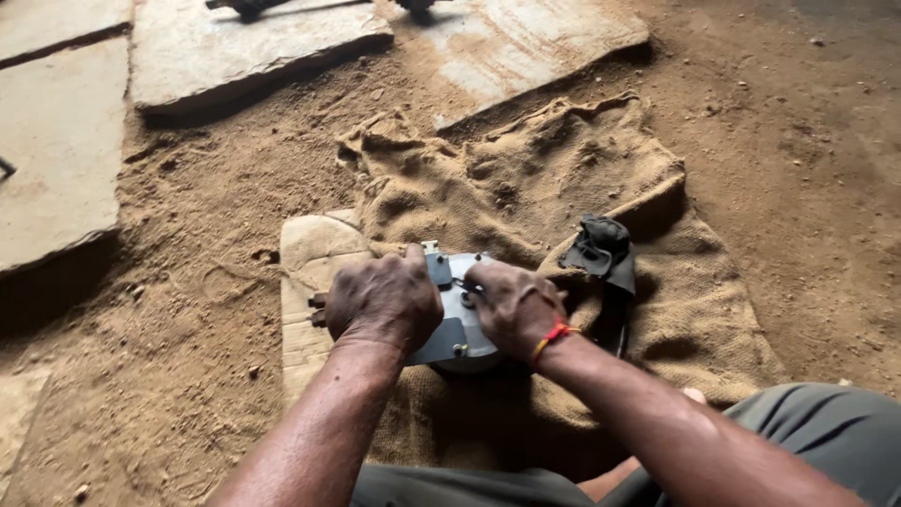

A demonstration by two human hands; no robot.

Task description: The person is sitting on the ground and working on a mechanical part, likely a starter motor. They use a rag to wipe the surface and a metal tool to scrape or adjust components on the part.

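A round grey metal part (462, 324) with a dark bracket across it lies on burlap sacking (526, 178) spread over sandy ground. My left hand (383, 300) presses down on its left side, fingers curled over the edge near a small bolt. My right hand (511, 308), with a red and yellow thread at the wrist, grips the right side of the part, fingers on a small fitting at its top. What the fingers pinch is too small to tell. A black rubber piece (601, 249) rests on the sacking just right of my right hand.
A pale flat block (310, 272) lies under the sacking's left edge. Flat stone slabs (244, 47) lie at the top and left, one (52, 160) by the left edge. Loose sand (188, 310) covers the ground. My knees in grey trousers (826, 422) are at the bottom.
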